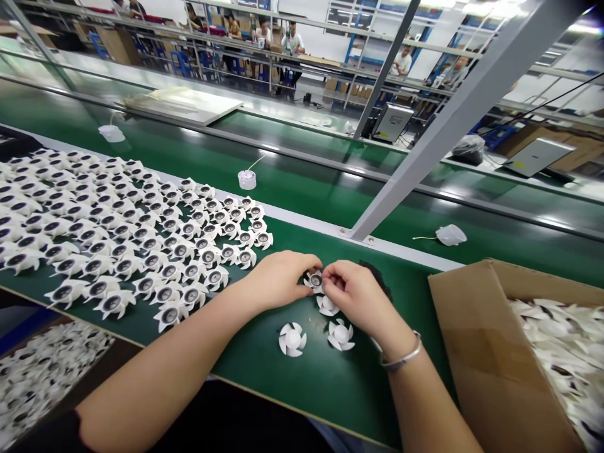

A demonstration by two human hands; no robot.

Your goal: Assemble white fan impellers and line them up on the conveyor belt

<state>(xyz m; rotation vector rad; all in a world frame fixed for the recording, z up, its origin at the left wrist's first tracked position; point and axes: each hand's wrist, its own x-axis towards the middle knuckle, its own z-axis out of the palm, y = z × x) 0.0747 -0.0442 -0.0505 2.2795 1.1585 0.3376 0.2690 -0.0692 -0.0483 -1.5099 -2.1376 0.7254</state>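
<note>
While the left hand [278, 280] and right hand [352, 296] pinch one white plastic fan rotor [314, 280] between their fingertips mid-belt, three more rotors [340, 335] lie just below on the green conveyor belt [264, 371], with rows of rotors [120, 246] leftward, apparently kept within reach.

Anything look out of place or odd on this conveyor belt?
Yes: a white plastic fan rotor and a second one on the green conveyor belt lie white dome up, unlike the massed rotors nearby, which show dark centres.
</note>
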